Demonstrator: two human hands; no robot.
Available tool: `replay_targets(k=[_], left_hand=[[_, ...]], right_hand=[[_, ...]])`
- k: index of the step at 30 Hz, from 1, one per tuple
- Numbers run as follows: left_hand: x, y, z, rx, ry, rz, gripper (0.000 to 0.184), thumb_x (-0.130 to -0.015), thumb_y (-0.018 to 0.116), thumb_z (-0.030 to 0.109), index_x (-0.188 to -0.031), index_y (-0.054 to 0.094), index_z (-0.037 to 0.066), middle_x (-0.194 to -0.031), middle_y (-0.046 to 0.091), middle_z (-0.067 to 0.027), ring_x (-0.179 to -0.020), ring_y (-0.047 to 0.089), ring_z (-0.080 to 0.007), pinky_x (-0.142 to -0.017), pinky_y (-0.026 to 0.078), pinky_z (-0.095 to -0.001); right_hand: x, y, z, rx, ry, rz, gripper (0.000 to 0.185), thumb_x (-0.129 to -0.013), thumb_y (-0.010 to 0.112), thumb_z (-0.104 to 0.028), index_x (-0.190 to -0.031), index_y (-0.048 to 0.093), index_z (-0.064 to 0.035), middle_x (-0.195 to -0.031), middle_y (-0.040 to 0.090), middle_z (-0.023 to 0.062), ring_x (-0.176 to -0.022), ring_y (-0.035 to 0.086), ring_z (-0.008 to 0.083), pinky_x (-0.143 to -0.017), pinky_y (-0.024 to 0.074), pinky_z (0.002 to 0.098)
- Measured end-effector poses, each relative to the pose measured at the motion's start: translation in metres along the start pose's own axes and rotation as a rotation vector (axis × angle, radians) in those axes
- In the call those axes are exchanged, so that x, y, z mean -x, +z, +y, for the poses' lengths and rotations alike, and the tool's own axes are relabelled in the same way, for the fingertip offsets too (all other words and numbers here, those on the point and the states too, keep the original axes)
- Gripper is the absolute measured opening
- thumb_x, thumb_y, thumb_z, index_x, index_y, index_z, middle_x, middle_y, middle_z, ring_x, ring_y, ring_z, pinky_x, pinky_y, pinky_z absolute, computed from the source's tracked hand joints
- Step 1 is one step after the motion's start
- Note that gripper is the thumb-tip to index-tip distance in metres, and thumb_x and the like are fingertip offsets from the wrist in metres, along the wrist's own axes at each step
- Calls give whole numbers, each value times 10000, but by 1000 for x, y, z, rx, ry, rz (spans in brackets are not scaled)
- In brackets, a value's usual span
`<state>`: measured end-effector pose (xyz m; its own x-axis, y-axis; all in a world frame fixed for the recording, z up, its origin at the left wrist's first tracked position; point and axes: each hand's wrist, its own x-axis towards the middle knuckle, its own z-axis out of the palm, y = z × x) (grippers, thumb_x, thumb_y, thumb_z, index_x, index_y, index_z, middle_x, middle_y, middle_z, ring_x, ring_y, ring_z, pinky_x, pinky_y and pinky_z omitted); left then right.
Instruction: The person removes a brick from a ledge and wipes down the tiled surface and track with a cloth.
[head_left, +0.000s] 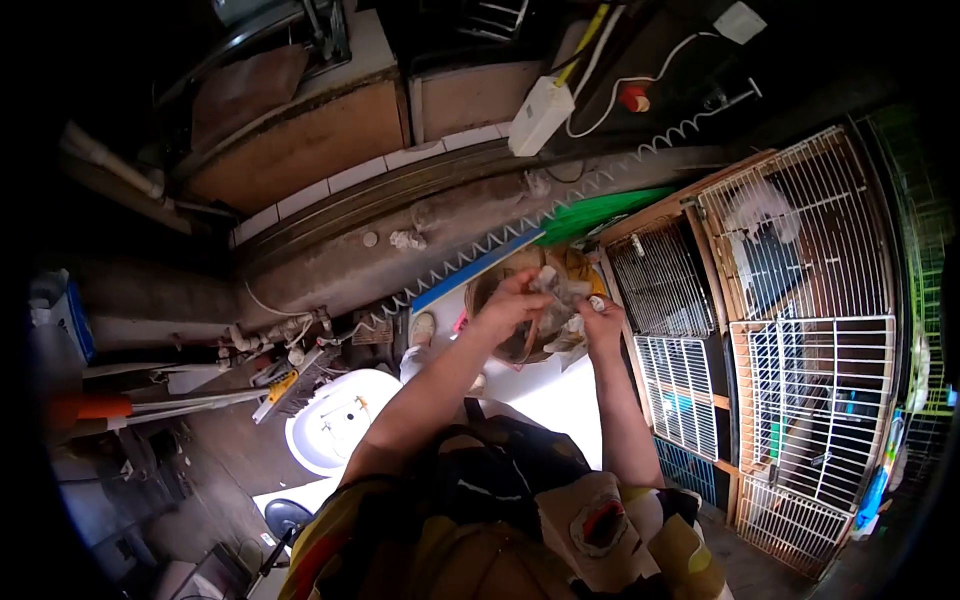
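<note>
My left hand (pixel 512 303) reaches in from the lower left, its fingers curled at a piece of translucent, greyish plastic (pixel 566 290). On the other side of the plastic is my right hand (pixel 601 322), with thumb and fingers closed at its edge and a small whitish bit showing at the fingertips. The plastic looks crumpled; its exact kind cannot be made out. Both hands are above a round brown bin (pixel 515 350), which holds pale, crumpled scraps (pixel 568 337). My hands and forearms hide part of the bin.
White wire cages (pixel 815 400) stand along the right. A coiled hose (pixel 460 258) stretches above a blue-edged board (pixel 478 270) and a green sheet (pixel 605 212). A white basin (pixel 335 425) sits at lower left; a shoe (pixel 423 328) is left of the bin.
</note>
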<state>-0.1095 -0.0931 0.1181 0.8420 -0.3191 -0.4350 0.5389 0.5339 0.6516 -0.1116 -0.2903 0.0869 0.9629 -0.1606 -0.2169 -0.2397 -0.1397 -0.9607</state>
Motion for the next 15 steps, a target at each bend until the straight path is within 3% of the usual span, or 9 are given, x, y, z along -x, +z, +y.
replay_targets(k=[2,4,7,10,12,13,15], left_hand=[[-4,16,-5,-95,41,-151,445,-756,642,19,-1178,508,55,-926,595,-29,-828,576,-119,-737,466,-235],[0,36,-7,-140,23,-152,439,-741,655,-2,-1155,511,5,-957,595,-52,-860,572,-124,-759,466,-242],[-3,39,-13,-289,86,-262,450,-706,674,-7,-1134,537,9,-1049,572,-58,-907,551,-131,-785,453,-245],[0,42,-13,-559,233,-252,435,-674,695,13,-1093,576,12,-1094,545,-42,-922,539,-126,-786,447,-245],[-4,39,-19,-746,450,-207,431,-638,717,46,-1057,612,47,-1111,523,-57,-997,511,-160,-813,439,-279],[-5,38,-18,-890,544,-188,434,-635,720,60,-1056,615,57,-1105,523,-65,-1016,503,-171,-823,435,-289],[-6,31,-22,-1199,657,-91,441,-622,730,126,-1048,624,83,-1101,523,-83,-1069,473,-211,-859,422,-329]], right_hand=[[-7,-7,11,61,-95,-10,80,-729,639,-73,-786,647,-18,-684,619,31,-639,570,130,-635,448,266],[-3,1,18,-4,-110,18,92,-719,615,-59,-794,647,-16,-672,618,40,-654,580,146,-654,451,278],[-8,-3,38,19,-144,16,147,-735,519,13,-826,633,-4,-762,632,32,-663,567,96,-627,463,232],[-6,-8,42,-2,-138,-30,154,-735,508,19,-828,630,0,-753,632,30,-654,568,98,-630,464,230],[7,-1,13,-71,-184,-62,154,-735,506,19,-826,629,5,-740,633,32,-640,571,105,-627,465,232],[13,-4,-1,-96,50,-136,189,-755,495,2,-889,628,6,-824,637,51,-702,585,116,-644,464,232],[24,-10,-14,50,-104,-100,198,-778,515,-30,-948,615,-4,-892,626,61,-762,586,124,-666,467,237]])
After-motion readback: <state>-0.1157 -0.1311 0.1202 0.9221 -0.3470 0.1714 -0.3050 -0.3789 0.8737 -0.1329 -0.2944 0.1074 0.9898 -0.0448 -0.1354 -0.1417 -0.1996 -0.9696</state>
